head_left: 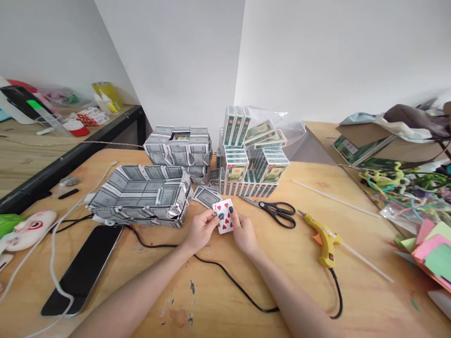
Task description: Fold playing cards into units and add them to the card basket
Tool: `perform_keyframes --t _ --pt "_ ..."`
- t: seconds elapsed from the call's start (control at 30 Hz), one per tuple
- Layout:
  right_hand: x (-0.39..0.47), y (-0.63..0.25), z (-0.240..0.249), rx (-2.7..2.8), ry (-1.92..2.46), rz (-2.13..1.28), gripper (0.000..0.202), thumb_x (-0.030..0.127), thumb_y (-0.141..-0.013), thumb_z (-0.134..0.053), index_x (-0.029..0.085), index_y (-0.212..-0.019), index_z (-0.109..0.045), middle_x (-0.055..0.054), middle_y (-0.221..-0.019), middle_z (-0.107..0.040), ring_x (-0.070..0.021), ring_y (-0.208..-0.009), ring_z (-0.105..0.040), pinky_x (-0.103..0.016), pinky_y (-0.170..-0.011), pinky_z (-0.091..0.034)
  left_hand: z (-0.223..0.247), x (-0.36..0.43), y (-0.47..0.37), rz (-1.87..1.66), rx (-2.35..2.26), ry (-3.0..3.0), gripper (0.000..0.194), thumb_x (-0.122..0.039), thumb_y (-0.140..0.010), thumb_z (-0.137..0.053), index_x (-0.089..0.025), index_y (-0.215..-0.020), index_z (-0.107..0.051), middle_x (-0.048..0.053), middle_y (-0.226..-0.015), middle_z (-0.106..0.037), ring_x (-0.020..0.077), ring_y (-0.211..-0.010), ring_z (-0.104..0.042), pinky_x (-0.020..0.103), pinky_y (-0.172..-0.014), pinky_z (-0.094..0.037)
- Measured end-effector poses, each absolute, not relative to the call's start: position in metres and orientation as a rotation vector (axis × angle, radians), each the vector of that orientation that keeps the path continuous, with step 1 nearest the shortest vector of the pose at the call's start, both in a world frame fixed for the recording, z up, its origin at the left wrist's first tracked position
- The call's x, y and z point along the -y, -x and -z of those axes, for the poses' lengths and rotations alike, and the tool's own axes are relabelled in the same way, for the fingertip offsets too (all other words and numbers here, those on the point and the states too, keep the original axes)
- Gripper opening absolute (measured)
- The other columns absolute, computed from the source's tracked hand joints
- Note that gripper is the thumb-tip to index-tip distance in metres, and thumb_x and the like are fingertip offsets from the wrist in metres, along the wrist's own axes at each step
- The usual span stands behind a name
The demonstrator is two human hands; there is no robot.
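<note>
A seven of hearts playing card (225, 220) is held face up over the middle of the wooden table (148, 277). Its left edge is pinched by my left hand (202, 228), its right edge by my right hand (244, 231). Whether more cards lie behind it cannot be seen. Just beyond my hands, several loose cards (207, 196) lie back side up. An open box made of folded cards (141, 188) stands to the left, with a closed-looking card box (178, 145) behind it. Stacked green card packs (236, 166) rise behind my hands.
Black scissors (278, 212) and a yellow glue gun (326, 239) lie to the right, near glue sticks (366, 262). A black phone (84, 267) and white cable (54, 249) are left. A black cord (225, 272) passes beneath my forearms. Coloured paper (430, 249) sits far right.
</note>
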State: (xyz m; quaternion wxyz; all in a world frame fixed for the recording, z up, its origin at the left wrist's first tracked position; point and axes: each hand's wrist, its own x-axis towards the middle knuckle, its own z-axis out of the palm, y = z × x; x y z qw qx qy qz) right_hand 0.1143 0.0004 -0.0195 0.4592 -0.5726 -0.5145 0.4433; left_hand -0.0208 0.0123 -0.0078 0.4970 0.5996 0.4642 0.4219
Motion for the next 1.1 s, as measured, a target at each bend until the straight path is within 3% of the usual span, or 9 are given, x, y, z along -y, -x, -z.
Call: perform_keyframes --t 0.17,0.33,0.57,0.7,0.87,1.1 --pt "0.006 -0.11 0.014 1.405 1.464 -0.965 0.051 0.055 -0.083 -0.033 0.018 -0.049 -0.044 -0.002 -0.045 -0.052 -0.0114 -0.04 -0.045 -0.023 -0.041 -0.031 0.005 -0.008 0.024 -1.129 -1.317 -1.639 0.03 -0.031 -0.077 -0.049 -0.016 -0.052 -0.045 -0.005 -0.048 -0.037 0.0077 -0.046 -0.035 0.02 -0.046 -0.028" --pt "0.009 -0.106 0.011 1.318 1.357 -1.279 0.049 0.057 -0.083 -0.029 0.019 -0.058 -0.049 -0.004 -0.046 -0.059 -0.0143 -0.037 -0.054 -0.023 -0.037 -0.04 0.003 -0.01 0.025 -1.259 -1.251 -1.634 0.021 -0.031 -0.075 -0.052 -0.015 -0.064 -0.06 0.004 -0.073 -0.059 0.0145 -0.071 -0.052 0.024 -0.064 -0.04" --pt "0.013 -0.102 0.018 1.481 1.292 -1.281 0.046 0.054 -0.084 -0.03 0.019 -0.057 -0.044 -0.004 -0.046 -0.06 -0.0132 -0.037 -0.055 -0.021 -0.037 -0.043 0.006 -0.016 0.02 -0.847 -0.912 -1.049 0.031 -0.034 -0.066 -0.063 -0.012 -0.087 -0.063 0.001 -0.056 -0.06 0.012 -0.04 -0.051 0.023 -0.039 -0.04" --pt "0.013 -0.101 0.019 1.645 1.296 -1.18 0.041 0.045 -0.087 -0.03 0.02 -0.057 -0.043 -0.005 -0.052 -0.062 -0.0139 -0.043 -0.059 -0.022 -0.045 -0.046 0.004 -0.015 0.018 -0.818 -0.874 -0.915 0.027 -0.032 -0.066 -0.064 -0.01 -0.081 -0.065 -0.001 -0.045 -0.056 0.0122 -0.031 -0.048 0.022 -0.029 -0.036" --pt "0.012 -0.103 0.019 1.835 1.245 -1.045 0.028 0.033 -0.088 -0.035 0.02 -0.065 -0.046 -0.001 -0.053 -0.06 -0.0127 -0.05 -0.06 -0.022 -0.057 -0.047 0.006 -0.017 0.018 -0.977 -0.92 -0.779 0.023 -0.029 -0.057 -0.071 -0.01 -0.069 -0.065 0.001 -0.052 -0.06 0.0076 -0.032 -0.045 0.018 -0.028 -0.03" --pt "0.013 -0.108 0.015 1.796 1.149 -1.147 0.038 0.038 -0.089 -0.031 0.019 -0.062 -0.049 0.0 -0.055 -0.057 -0.0115 -0.051 -0.053 -0.022 -0.055 -0.042 0.005 -0.017 0.02 -0.914 -0.918 -0.744 0.022 -0.029 -0.059 -0.07 -0.01 -0.067 -0.065 0.005 -0.06 -0.065 0.012 -0.041 -0.053 0.021 -0.034 -0.038"
